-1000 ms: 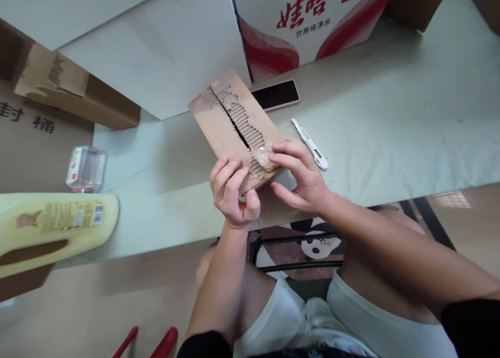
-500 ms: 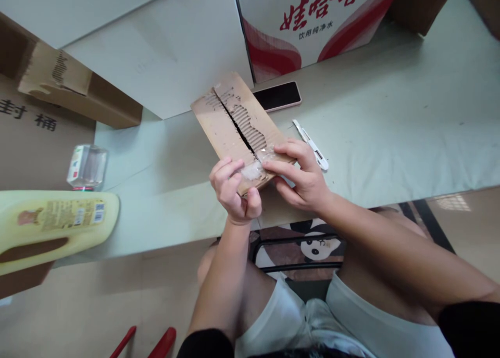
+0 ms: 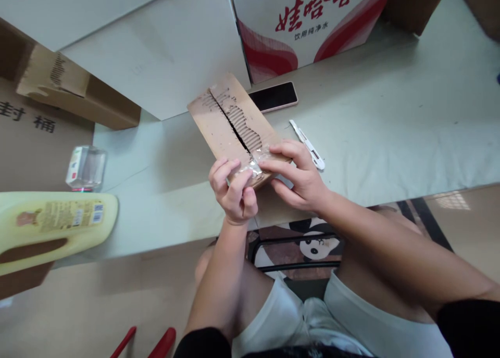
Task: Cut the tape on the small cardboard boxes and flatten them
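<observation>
A small brown cardboard box (image 3: 219,124), its top torn along a dark central slit, is held tilted above the table's front edge. Clear tape (image 3: 255,163) covers its near end. My left hand (image 3: 233,190) grips the near left corner, with its fingers bent over the tape. On the near right corner is my right hand (image 3: 299,176), closed on the box with its thumb and fingers around the edge. A white utility knife (image 3: 308,145) lies just beyond my right hand. Behind the box, a phone (image 3: 275,97) rests on the table, partly covered.
Large white boxes (image 3: 156,51) and a red-and-white carton (image 3: 308,30) stand at the back. At the left are a clear bottle (image 3: 86,168), a yellow jug (image 3: 58,228) and brown cartons (image 3: 105,105). The pale tabletop (image 3: 390,118) extends right.
My left fingers have shifted over the tape at the box's near end, one now reaching further in. The whole view has moved slightly, and my right hand keeps its grip.
</observation>
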{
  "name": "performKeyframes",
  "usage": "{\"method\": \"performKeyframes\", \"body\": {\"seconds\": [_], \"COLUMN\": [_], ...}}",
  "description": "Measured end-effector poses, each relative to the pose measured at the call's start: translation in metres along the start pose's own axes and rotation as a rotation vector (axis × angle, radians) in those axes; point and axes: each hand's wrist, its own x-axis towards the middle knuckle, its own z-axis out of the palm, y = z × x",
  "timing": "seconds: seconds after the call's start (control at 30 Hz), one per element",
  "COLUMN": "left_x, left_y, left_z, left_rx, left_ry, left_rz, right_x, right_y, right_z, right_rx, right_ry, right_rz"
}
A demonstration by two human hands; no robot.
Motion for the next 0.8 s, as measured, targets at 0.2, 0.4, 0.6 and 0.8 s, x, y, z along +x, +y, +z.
{"method": "performKeyframes", "body": {"seconds": [0.2,0.4,0.6,0.8], "left_x": [0.0,0.0,0.001,0.002], "left_y": [-0.004,-0.008,-0.004,-0.002], "left_z": [0.0,0.0,-0.005,-0.011], "left_rx": [-0.02,0.021,0.047,-0.027], "left_ry": [0.074,0.071,0.043,0.039], "left_rz": [-0.041,-0.05,-0.099,-0.137], "right_x": [-0.001,-0.001,0.007,0.018], "right_y": [0.011,0.04,0.042,0.026], "right_z": [-0.016,-0.039,-0.048,-0.044], "right_rx": [0.106,-0.532,-0.479,-0.095], "right_ry": [0.062,-0.289,-0.474,-0.332], "right_rz": [0.309,0.79,0.929,1.067]}}
